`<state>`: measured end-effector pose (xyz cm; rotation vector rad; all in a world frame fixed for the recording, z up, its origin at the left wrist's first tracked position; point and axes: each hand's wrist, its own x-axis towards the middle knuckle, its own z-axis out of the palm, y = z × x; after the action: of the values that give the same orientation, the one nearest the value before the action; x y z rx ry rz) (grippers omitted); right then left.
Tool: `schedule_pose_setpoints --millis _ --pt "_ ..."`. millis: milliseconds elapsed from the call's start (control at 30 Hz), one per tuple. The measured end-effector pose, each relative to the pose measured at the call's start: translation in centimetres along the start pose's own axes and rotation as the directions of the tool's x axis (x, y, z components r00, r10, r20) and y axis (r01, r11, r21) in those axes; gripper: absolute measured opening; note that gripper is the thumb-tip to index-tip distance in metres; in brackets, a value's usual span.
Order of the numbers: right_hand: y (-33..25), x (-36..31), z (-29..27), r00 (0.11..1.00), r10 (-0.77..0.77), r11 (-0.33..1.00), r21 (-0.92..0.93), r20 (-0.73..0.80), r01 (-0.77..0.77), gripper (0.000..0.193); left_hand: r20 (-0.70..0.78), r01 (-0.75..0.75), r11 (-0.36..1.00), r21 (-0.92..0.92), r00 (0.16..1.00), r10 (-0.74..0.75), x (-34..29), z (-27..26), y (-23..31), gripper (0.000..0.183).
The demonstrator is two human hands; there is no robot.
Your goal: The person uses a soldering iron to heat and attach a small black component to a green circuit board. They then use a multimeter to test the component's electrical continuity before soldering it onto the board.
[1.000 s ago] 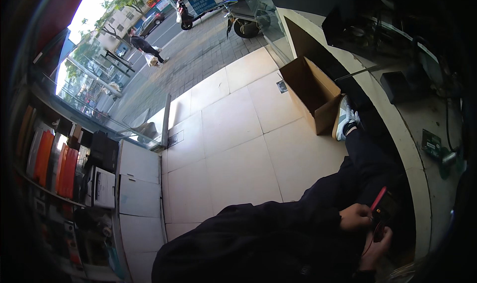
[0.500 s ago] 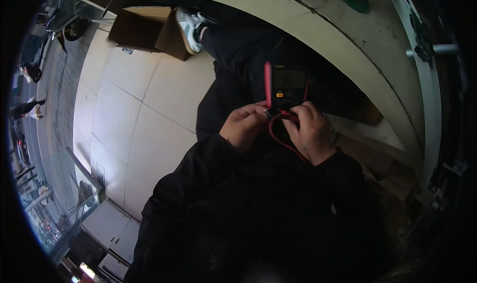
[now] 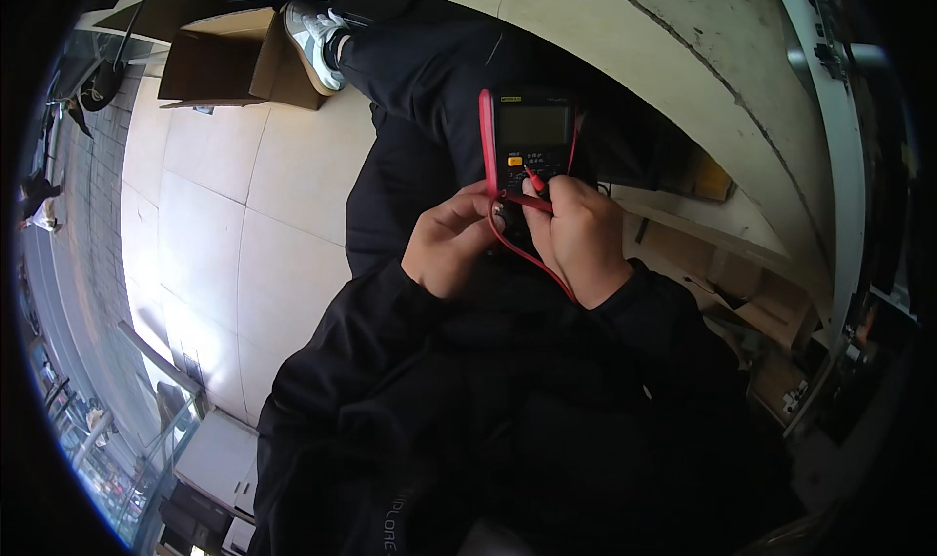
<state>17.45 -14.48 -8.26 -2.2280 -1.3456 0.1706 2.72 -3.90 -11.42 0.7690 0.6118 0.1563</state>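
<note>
at the far left, beyond a glass front, we see a paved street [image 3: 68, 195] with a distant person walking. moving right, pale floor tiles [image 3: 210, 224] spread out, and near the top an open cardboard box [image 3: 229, 63] lies on them, with our white sneaker [image 3: 314, 31] touching its right side. our dark trouser leg runs from that shoe down toward the middle.

next comes our left hand [image 3: 447, 248], curled over our lap, its fingers closed round the lower left edge of a black multimeter [image 3: 530, 151]; thumb and forefinger pinch at a red lead [image 3: 522, 253] that loops below the meter. a red probe [image 3: 485, 141] stands upright along the meter's left side. the meter rests on our thighs, between both hands, screen facing up and blank grey, with an orange button under the screen.

just to the right, our right hand [image 3: 581, 239] is closed in a narrow grip on a 2nd red probe tip [image 3: 535, 181], pressing it at the meter's lower face near the dial. both black sleeves meet at the bottom.

farther right, a curved pale workbench edge [image 3: 664, 78] arches overhead, with cardboard pieces [image 3: 771, 312] stacked beneath it, and a metal frame at the far right.
</note>
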Motion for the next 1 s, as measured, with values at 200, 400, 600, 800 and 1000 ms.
schedule_pose_setpoints --millis 200,400,600,800,1000 --pt "0.5 -0.5 -1.5 1.000 -0.016 0.976 0.215 -0.003 0.016 0.024 0.014 -0.123 0.991 -0.045 0.992 0.124 0.4 0.1 -0.1 0.011" --pt "-0.1 -1.1 -2.5 0.968 0.251 0.822 0.522 0.030 -0.229 0.032 -0.027 -0.193 0.948 -0.252 0.981 0.193 -0.3 -0.3 0.6 0.014" --pt "-2.1 0.6 -3.6 0.988 0.145 0.774 0.616 0.047 -0.143 0.055 -0.010 -0.350 0.926 -0.141 0.936 0.352 -2.5 -1.6 2.3 0.012" --pt "-8.4 5.0 -5.7 0.923 -0.205 0.551 0.818 0.326 -0.166 0.060 -0.039 -0.631 0.762 -0.145 0.773 0.633 -8.6 -2.1 6.8 0.011" --pt "-15.9 9.9 -6.7 0.853 -0.399 0.418 0.895 0.337 -0.159 0.034 -0.159 -0.862 0.500 0.089 0.483 0.861 -13.7 -1.9 14.1 0.026"
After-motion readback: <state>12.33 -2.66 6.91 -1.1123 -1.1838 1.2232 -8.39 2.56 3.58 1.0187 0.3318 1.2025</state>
